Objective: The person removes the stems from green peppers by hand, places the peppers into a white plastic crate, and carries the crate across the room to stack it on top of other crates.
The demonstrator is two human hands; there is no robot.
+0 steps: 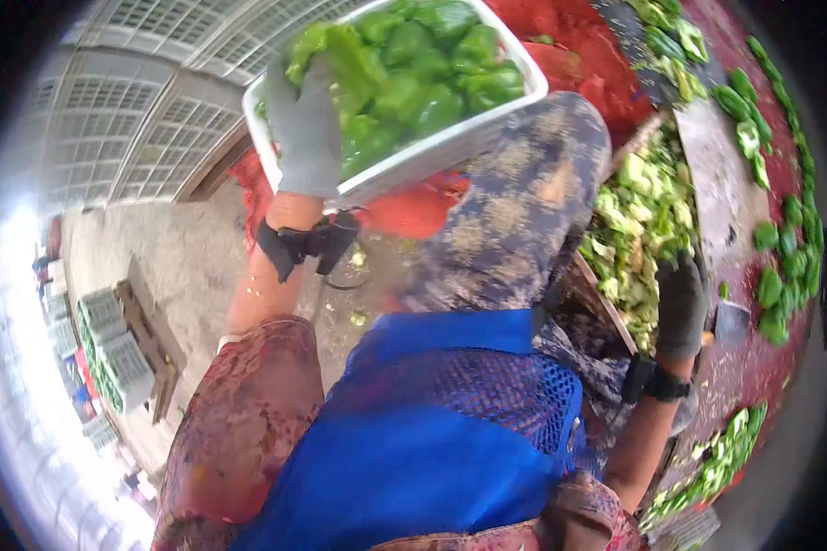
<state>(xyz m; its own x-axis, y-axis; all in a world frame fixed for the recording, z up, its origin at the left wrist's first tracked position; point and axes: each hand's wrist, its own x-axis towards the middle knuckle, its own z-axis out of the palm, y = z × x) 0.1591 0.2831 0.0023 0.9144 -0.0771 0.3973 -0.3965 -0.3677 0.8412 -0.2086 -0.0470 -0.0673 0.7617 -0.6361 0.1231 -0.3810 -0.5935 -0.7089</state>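
My left hand (308, 133), in a grey glove, is over the near left corner of a white plastic crate (423, 151) heaped with green bell peppers (432, 101). Its fingers are closed around a light green bell pepper (354, 73), somewhat blurred, at the top of the heap. My right hand (682, 308), also gloved, is curled at the edge of a wooden-sided bin of pale green pepper scraps (639, 230). What its fingers hold is hidden. Just beside it shows a flat grey blade-like piece (732, 323) with a small orange-brown bit near it.
Rows of green peppers (790, 239) lie on the dark red surface at right, with cut pieces (717, 459) lower down. Red mesh sacks (579, 64) sit behind the crate. Stacked pale crates (147, 101) stand upper left; more crates (124, 367) rest on a pallet across the concrete floor.
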